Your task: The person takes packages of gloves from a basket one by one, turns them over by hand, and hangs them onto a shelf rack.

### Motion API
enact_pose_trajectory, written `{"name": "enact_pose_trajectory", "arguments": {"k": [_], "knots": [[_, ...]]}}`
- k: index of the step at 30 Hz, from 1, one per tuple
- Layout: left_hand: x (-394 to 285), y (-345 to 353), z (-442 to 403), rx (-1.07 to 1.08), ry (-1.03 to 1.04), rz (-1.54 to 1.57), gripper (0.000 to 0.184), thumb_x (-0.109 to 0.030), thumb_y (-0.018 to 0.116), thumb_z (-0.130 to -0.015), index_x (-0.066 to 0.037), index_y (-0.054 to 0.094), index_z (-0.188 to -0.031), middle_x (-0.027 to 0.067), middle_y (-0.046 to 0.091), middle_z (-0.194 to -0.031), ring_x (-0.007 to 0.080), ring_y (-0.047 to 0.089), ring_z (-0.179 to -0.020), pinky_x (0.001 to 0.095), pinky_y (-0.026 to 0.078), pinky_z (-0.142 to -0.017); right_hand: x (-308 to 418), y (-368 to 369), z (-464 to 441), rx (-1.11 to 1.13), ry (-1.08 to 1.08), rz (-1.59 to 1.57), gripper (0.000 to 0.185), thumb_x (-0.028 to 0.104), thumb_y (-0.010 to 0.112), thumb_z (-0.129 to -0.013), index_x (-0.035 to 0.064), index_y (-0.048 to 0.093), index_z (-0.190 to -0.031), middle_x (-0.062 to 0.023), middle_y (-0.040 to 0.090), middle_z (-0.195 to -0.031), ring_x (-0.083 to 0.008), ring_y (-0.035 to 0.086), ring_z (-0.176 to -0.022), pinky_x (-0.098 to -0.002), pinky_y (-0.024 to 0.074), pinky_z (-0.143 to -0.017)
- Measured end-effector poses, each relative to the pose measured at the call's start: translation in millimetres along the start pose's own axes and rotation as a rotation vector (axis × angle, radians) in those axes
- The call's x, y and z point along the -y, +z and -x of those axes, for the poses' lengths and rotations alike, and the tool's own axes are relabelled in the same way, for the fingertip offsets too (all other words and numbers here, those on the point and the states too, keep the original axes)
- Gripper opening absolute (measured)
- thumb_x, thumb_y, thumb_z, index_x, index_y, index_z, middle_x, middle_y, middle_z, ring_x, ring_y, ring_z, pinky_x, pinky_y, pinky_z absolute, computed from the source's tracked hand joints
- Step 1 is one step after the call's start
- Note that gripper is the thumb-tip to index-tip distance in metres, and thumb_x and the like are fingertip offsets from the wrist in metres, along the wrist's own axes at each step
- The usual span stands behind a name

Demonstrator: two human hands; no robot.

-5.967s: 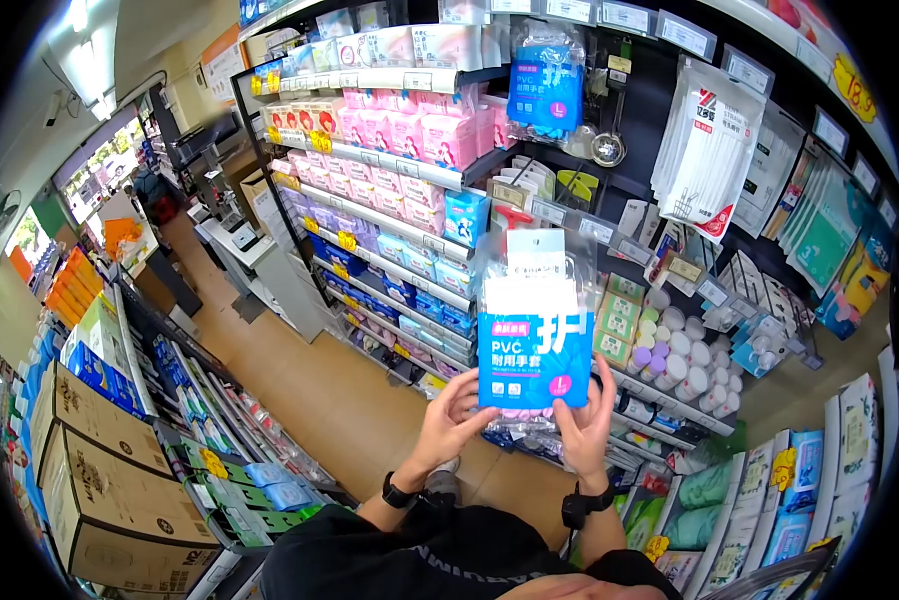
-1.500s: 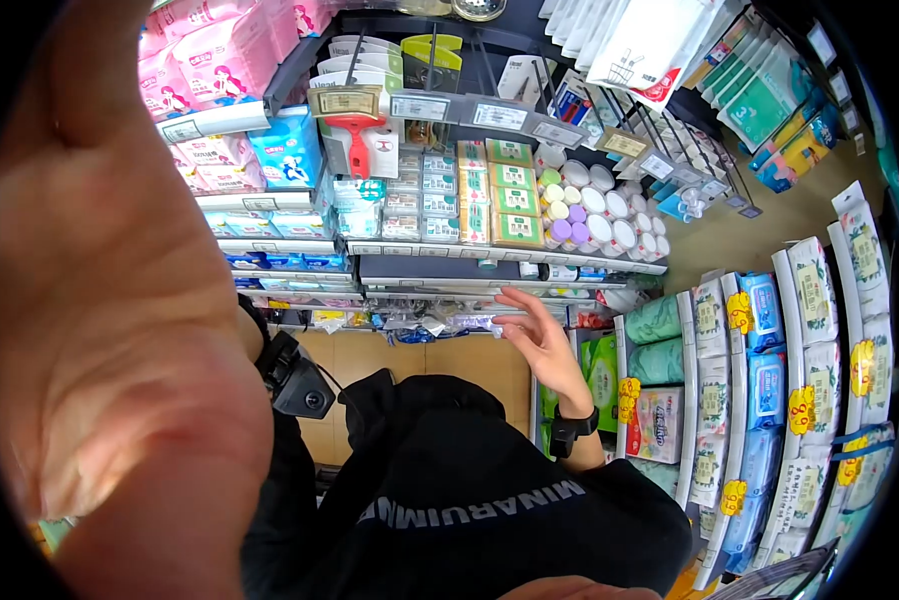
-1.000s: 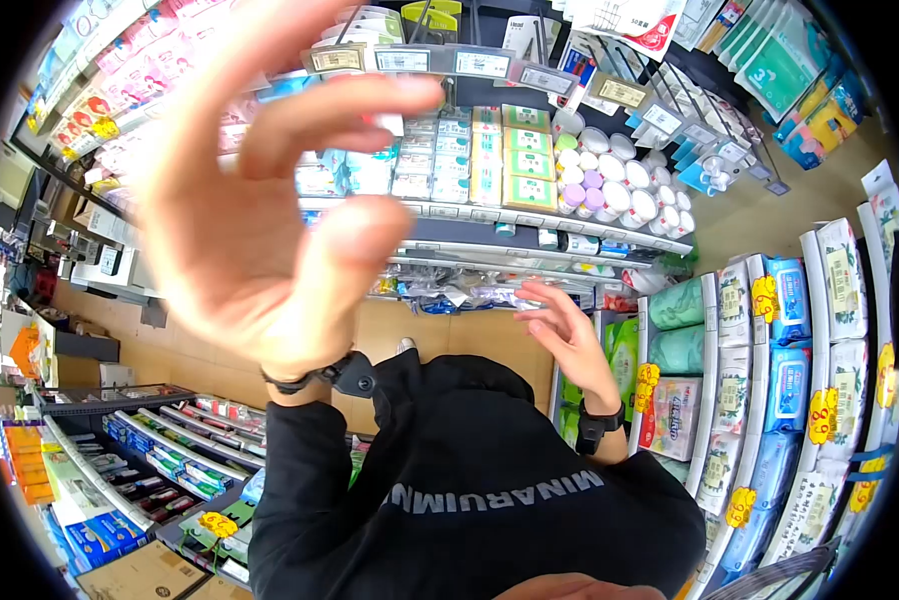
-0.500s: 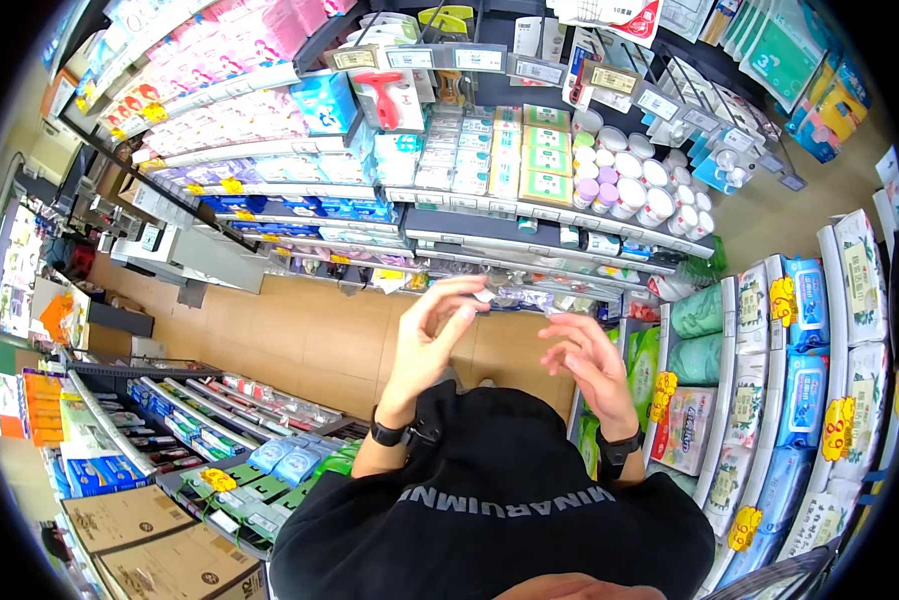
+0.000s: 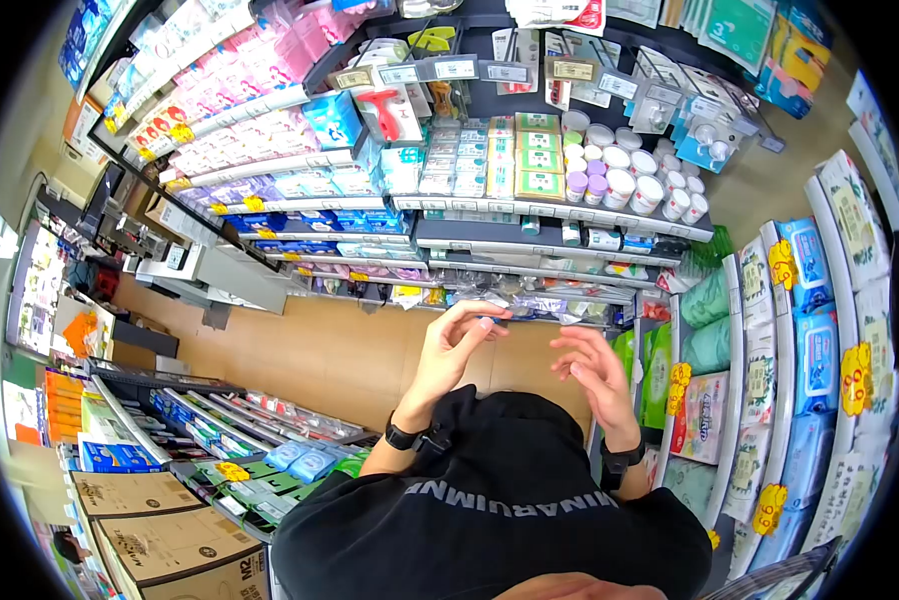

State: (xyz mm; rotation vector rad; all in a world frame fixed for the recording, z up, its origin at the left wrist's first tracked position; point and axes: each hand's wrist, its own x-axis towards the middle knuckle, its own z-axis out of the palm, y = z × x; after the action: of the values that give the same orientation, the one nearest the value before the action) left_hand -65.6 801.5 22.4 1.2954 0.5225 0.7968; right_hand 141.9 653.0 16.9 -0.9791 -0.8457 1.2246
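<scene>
My left hand is raised in front of my chest, fingers loosely curved and the thumb apart from them. I see nothing held in it. To its right, my right hand is also raised, with fingers spread and bent and no object in the grasp. The two hands face each other with a gap between them and touch no goods. Beyond them stands a shelf unit with small boxes and white round tubs. Black bands circle both wrists.
Packs of blue wipes and tissues fill shelves at my right. Pink packages line the upper left shelves. Cardboard boxes are stacked at lower left, beside low shelves. A tan floor runs between them.
The view has shifted slightly, so the far shelves sit a little differently in it. Both hands appear slightly lower in the view, still raised and apart.
</scene>
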Motion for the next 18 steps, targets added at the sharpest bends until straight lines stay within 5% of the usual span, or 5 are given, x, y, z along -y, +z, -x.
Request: {"name": "enact_pose_trajectory", "arguments": {"k": [18], "knots": [[-5, 19, 61, 0.083, -0.029, -0.042, 0.022, -0.014, 0.057, -0.102, -0.002, 0.064, -0.118, 0.0109, 0.07, -0.115, 0.0186, 0.069, -0.097, 0.0307, 0.052, -0.086, -1, 36, 84, -0.006, -0.091, -0.171, 0.044, 0.009, 0.056, -0.096, -0.0023, 0.047, -0.138, -0.018, 0.06, -0.127, -0.0194, 0.064, -0.101, -0.0309, 0.0485, -0.086]]}}
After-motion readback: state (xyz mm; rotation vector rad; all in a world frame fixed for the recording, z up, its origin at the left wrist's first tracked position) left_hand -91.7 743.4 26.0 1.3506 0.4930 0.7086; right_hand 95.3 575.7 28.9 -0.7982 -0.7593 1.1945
